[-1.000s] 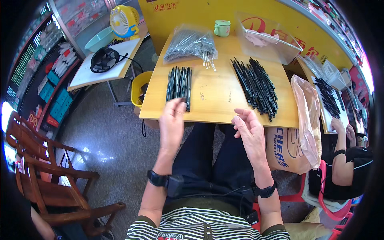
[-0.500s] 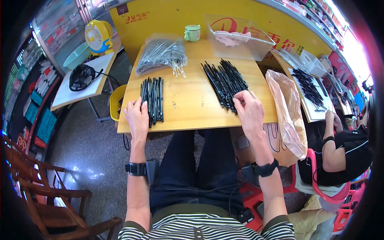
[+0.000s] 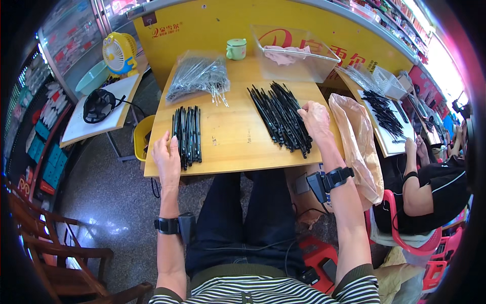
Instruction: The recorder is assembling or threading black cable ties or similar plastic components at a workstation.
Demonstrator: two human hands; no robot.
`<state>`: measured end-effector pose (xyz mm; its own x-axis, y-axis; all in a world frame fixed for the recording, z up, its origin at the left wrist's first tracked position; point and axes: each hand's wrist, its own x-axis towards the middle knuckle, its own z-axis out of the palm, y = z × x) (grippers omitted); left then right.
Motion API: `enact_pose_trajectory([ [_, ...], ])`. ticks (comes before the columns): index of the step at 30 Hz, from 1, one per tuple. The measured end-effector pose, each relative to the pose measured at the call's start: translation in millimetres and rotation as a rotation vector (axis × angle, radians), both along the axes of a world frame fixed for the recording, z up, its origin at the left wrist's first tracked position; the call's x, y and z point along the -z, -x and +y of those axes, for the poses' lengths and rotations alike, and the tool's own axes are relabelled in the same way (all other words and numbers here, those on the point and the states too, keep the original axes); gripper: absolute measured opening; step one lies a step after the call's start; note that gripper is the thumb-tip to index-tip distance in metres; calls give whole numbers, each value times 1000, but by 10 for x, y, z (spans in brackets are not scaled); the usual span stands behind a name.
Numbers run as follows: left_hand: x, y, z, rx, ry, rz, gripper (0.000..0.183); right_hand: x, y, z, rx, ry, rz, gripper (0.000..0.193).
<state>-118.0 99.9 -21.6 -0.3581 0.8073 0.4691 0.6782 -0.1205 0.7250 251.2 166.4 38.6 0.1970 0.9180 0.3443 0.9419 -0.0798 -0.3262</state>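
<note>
Two piles of thin black sticks lie on the wooden table. The smaller left pile (image 3: 187, 137) has its sticks roughly side by side, pointing away from me. Right beside its left edge is my left hand (image 3: 166, 158), thumb and fingers apart, holding nothing that I can see. A larger, looser pile (image 3: 281, 117) slants across the right part of the table. My right hand (image 3: 317, 121) is at its right edge, fingers curled and pressed together; whatever they hold, if anything, is hidden. Behind the left pile lies a clear plastic bag (image 3: 198, 76) full of similar thin sticks.
At the back stand a green cup (image 3: 236, 49) and a clear bin (image 3: 296, 68) with a pink cloth (image 3: 286, 54). A brown paper bag (image 3: 357, 147) hangs at the table's right edge. Further right, a person (image 3: 430, 187) sits by another table with more black sticks (image 3: 383, 114).
My right hand has moved from the near end of the larger pile up along its right edge. The left hand has shifted slightly off the smaller pile. The whole view has tilted a little.
</note>
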Motion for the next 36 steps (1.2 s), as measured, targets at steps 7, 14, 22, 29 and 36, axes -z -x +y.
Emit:
enact_pose_trajectory([
  [7,-287,-256,-220,-132,-107,134,27,-34,-33,-91,-33,-59,-7,26],
  [14,-529,-1006,-555,469,-38,-516,20,-172,180,-613,-245,110,1026,20],
  [22,-372,-1531,-555,751,193,-1191,26,-90,747,-1155,-519,406,1501,18],
  [29,-196,-1402,-524,679,179,-1469,19,-68,965,-1161,-613,351,1416,18],
  [36,-143,-1173,-483,687,101,-1642,16,-66,1171,-1011,-690,341,1345,19],
])
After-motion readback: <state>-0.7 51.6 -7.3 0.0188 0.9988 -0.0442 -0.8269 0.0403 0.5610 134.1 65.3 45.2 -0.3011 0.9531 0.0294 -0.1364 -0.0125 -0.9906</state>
